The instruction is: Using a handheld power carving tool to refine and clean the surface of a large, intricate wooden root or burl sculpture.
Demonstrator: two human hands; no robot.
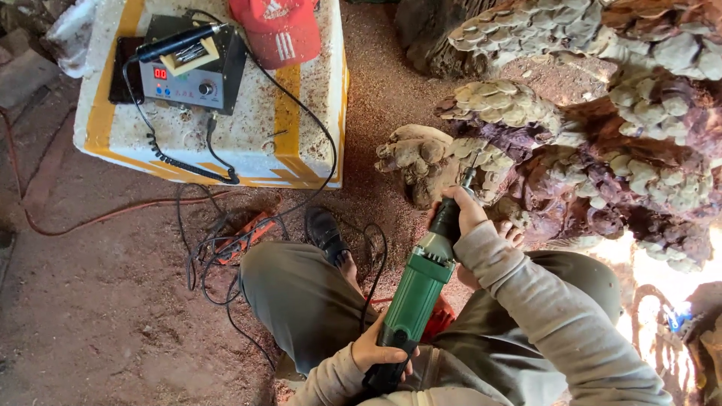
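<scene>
The floor (98, 316) is bare reddish-brown earth, dusted with fine sawdust that lies thicker toward the far middle. At far left stands a white foam box with yellow stripes (301, 135), speckled with the same dust. On it rest a grey-and-black control unit with a red display (188, 75) and a red cap (278, 30). Black cables (203, 256) tangle on the ground near the box. Bright sunlight glares at the near right (662, 278).

At ten o'clock I see a white foam box (248, 139) with yellow stripes, carrying a grey control unit (192, 71) and a red cap (280, 30). Black cables (218, 256) tangle at seven o'clock beside an orange tool (252, 234). Reddish sawdust covers the floor (98, 316). A dark sandal (325, 231) sits near centre.
</scene>
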